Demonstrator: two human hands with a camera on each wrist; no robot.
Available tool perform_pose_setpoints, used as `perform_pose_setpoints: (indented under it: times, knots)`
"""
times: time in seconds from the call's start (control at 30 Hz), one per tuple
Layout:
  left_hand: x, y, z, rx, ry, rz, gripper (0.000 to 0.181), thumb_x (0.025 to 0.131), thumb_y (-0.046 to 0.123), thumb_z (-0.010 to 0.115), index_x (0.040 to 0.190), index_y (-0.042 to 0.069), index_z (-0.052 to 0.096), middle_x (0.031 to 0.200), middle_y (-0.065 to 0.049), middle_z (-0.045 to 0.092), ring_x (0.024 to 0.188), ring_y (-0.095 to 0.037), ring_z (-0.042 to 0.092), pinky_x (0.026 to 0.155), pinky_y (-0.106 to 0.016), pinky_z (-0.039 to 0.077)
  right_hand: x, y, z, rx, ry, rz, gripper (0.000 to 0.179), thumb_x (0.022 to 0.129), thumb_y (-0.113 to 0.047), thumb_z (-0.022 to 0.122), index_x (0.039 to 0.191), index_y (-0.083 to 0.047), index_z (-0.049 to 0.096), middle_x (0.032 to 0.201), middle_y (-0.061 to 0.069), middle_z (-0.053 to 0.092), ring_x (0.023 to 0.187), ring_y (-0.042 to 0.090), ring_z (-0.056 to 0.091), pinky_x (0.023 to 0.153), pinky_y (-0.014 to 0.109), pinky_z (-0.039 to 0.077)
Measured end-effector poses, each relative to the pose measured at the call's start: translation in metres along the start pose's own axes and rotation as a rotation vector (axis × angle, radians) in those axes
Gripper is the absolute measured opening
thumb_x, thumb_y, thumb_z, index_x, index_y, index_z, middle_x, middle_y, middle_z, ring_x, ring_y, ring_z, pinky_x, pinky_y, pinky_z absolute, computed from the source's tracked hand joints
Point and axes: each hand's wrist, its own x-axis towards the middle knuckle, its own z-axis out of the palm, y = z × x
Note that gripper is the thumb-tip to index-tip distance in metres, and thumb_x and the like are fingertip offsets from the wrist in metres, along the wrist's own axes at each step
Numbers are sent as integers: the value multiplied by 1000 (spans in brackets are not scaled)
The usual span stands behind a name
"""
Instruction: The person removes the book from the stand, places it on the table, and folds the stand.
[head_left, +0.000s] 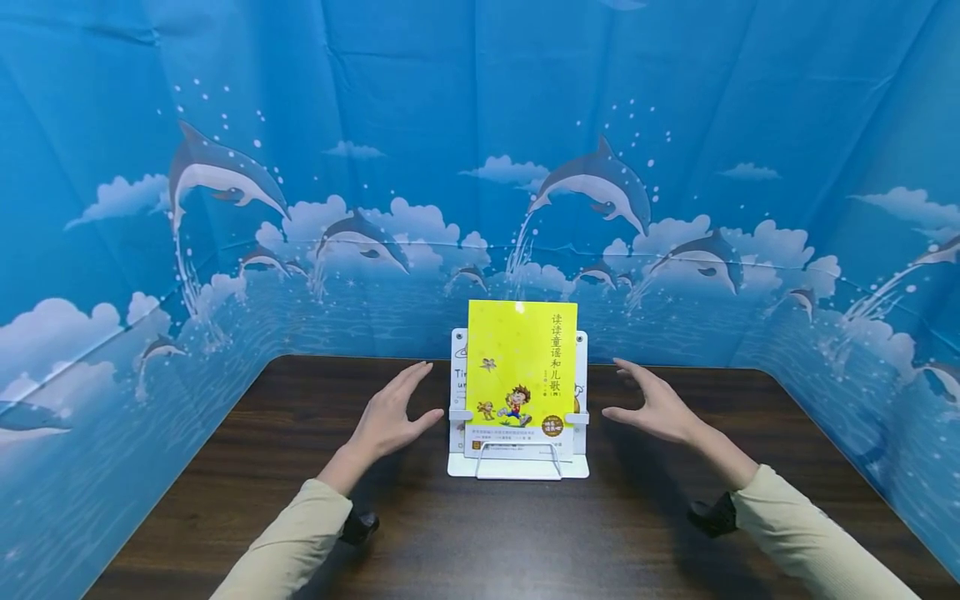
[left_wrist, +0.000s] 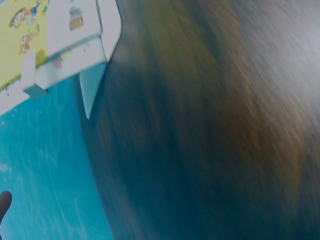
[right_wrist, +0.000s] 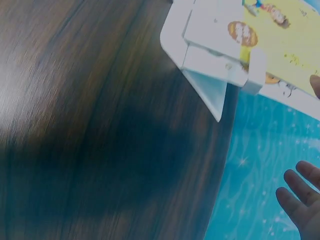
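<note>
A yellow children's book with a running cartoon child on its cover leans upright on a white book stand. The stand's side clips and wire rest sit in front of the book. To the left of the stand, my left hand hovers with fingers extended and thumb apart, touching nothing. On the other side my right hand mirrors it, also off the stand. The right wrist view shows several spread fingertips beside the stand; in the left wrist view only one fingertip appears.
The stand rests on a dark wood-grain table. A blue curtain printed with dolphins and clouds surrounds the table's back and sides. Black wrist devices are worn at both sleeve cuffs.
</note>
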Motion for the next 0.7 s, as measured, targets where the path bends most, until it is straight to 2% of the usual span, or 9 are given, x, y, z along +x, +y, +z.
perform_pose_setpoints:
  times: [0.23, 0.47, 0.7]
  knots:
    - [12, 17, 10, -117, 75, -21, 65, 75, 22, 73, 131, 5, 45, 129, -13, 49, 116, -28, 49, 89, -46, 44, 5, -16, 10, 134, 0, 24, 76, 77, -28, 71, 137, -2, 32, 126, 21, 47, 113, 37, 47, 84, 50, 46]
    - [21, 32, 22, -294, 100, -82, 71, 74, 14, 73, 135, 3, 38, 127, -14, 48, 107, -29, 54, 85, -44, 48, 11, -27, 18, 183, 53, 11, 65, 76, -20, 72, 130, -1, 41, 113, 16, 54, 102, 32, 54, 79, 43, 50]
    - [25, 41, 32, -338, 113, -136, 72, 73, 10, 73, 135, 5, 38, 126, -14, 48, 102, -26, 55, 82, -41, 50, 18, -33, 27, 271, 74, -3, 60, 76, -12, 71, 128, 0, 43, 106, 15, 54, 94, 27, 56, 76, 38, 51]
